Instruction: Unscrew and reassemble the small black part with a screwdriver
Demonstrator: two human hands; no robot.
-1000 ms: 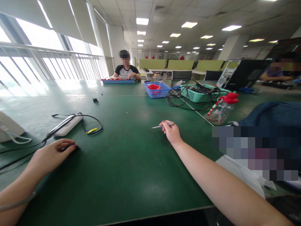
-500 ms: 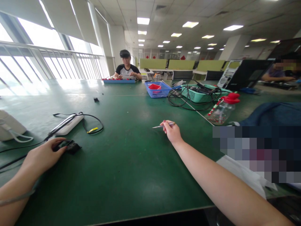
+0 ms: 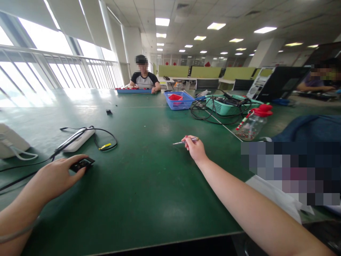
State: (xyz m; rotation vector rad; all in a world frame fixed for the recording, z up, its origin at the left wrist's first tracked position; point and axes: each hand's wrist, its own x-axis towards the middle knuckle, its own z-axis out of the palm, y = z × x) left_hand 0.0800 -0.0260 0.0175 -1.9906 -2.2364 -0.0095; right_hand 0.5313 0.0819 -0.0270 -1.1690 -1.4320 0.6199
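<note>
At the left, my left hand (image 3: 52, 177) grips a small black box-like piece (image 3: 82, 164) between thumb and fingers, at the table surface. The flat face of this piece is turned up, and its finer details are too small to read. Right of the middle, my right hand (image 3: 195, 147) pinches a slim silver pen-like tool (image 3: 182, 142). Its thin tip points left, just above the green table (image 3: 149, 192); whether the tip touches is unclear. Beyond my left hand lie a white power strip (image 3: 79, 141) and a black cable (image 3: 116, 138) with a yellow tag.
A small black part (image 3: 109, 112) lies farther off. Toward the back stand a blue basket (image 3: 179, 104), a green basket (image 3: 222, 108) with tangled cables, and a red-lidded bottle (image 3: 252, 126). Dark blue cloth (image 3: 306, 129) is at right. A person (image 3: 144, 79) sits opposite.
My left hand has shifted slightly right, and the black piece has turned so its flat face shows. My right hand stays put. The person opposite has lowered one hand to the table edge.
</note>
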